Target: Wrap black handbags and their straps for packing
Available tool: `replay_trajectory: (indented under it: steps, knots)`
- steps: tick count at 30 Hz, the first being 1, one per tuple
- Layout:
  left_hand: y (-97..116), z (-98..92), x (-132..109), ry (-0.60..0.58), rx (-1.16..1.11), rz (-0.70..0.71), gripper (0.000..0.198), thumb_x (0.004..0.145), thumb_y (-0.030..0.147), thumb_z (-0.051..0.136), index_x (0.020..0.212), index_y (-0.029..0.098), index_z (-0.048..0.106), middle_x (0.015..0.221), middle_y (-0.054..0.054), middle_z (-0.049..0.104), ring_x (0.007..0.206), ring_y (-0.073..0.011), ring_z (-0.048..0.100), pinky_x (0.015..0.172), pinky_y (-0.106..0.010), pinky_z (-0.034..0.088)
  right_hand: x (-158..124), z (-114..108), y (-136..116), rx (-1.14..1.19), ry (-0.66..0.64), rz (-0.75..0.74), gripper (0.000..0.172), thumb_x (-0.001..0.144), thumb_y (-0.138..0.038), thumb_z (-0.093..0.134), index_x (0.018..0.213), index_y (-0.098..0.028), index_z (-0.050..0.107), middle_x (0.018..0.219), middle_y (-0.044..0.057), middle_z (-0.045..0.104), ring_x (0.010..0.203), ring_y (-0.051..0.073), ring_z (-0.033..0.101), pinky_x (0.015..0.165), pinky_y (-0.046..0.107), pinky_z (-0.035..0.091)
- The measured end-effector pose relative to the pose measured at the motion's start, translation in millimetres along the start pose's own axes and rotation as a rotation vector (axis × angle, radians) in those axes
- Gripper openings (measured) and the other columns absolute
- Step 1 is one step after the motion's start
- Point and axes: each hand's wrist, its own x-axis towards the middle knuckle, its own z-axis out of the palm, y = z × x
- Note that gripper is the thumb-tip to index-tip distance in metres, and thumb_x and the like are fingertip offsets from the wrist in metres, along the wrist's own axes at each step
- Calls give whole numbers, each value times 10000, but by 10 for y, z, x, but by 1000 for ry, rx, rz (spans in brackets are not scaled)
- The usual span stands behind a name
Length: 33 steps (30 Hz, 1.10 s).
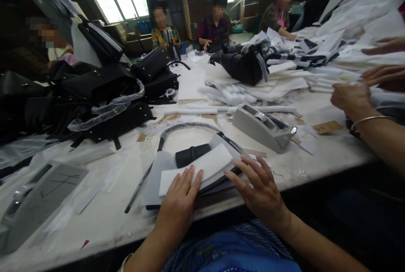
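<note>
Our left hand (180, 198) lies flat, grip fully open, fingertips pressing the foam strip (202, 165) at the worktop's (104, 217) near edge. Right hand (261, 189) sits at three o'clock of it, grip spread, holding nothing, fingertips by the strip's end. The dispenser (262, 128) stands at one o'clock.

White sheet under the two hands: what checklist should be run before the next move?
1. Left hand flat on the white sheet: ok.
2. Right hand at the sheet's right end, fingers spread: ok.
3. Sheet lying across the black bag: ok.
4. Bag back from the table edge: not ok, it sits at the edge.
5. Tape dispenser close by on the right: ok.
</note>
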Motion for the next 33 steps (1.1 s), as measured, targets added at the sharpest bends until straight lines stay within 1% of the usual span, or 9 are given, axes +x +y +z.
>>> replay_trajectory:
  steps: [3,6,11,16,21,26,28,30,33]
  knots:
    - [16,25,0,20,16,-11,653,859,-30,354,1493,127,374,1514,-181,449,1379,-287,461,1083,-474,469,198,12,114,21,-215,-133,617,927,-20,465,1495,-251,406,1547,67,428,1480,296,280,1206,594,236]
    - [42,56,-2,28,19,-35,629,880,-2,370,1494,139,378,1530,-171,426,1399,-287,434,1088,-477,460,223,160,217,132,-317,-198,571,946,-27,425,1488,-205,416,1495,72,496,1410,251,423,1194,553,308]
    - [149,7,76,-30,30,-45,629,860,-5,353,1477,113,392,1577,-119,352,1457,-298,329,1106,-536,419,11,374,286,234,-247,-117,542,966,-59,420,1480,-231,435,1434,58,562,1331,217,525,1118,477,451]
    - [288,-48,265,-117,31,-136,490,931,244,504,1405,118,494,1497,-158,476,1374,-364,449,1058,-611,434,-1,373,268,265,-231,-88,553,952,-55,431,1464,-262,461,1411,49,583,1312,209,545,1124,469,444]
    - [337,122,224,37,103,-129,542,955,186,490,1475,319,420,1497,-107,486,1338,-359,499,1035,-598,453,54,373,234,229,-178,-110,509,955,-79,449,1441,-225,496,1387,70,607,1291,220,564,1095,459,476]
    - [317,229,130,127,144,-110,582,943,107,450,1489,303,404,1515,-107,453,1350,-346,488,1042,-555,469,-45,199,206,209,-138,-120,469,932,-85,499,1385,-198,540,1372,91,619,1319,244,528,1130,508,423]
    - [310,235,127,133,172,-92,595,937,100,460,1496,291,390,1516,-121,447,1347,-349,490,1031,-541,485,-158,72,174,269,-18,8,366,926,-122,554,1271,-226,614,1266,81,683,1250,236,584,1103,470,459]
    - [306,236,130,130,194,-85,615,926,82,470,1500,283,379,1521,-131,439,1349,-350,487,1031,-534,489,-284,-34,122,364,75,285,222,934,-193,576,1135,-242,657,1123,72,727,1100,229,670,997,404,546]
    - [303,239,131,129,202,-88,628,918,84,499,1500,284,377,1525,-134,432,1353,-352,481,1040,-530,486,-418,-82,36,639,-40,807,223,930,-382,597,1092,-238,648,1037,76,741,928,247,732,838,376,613]
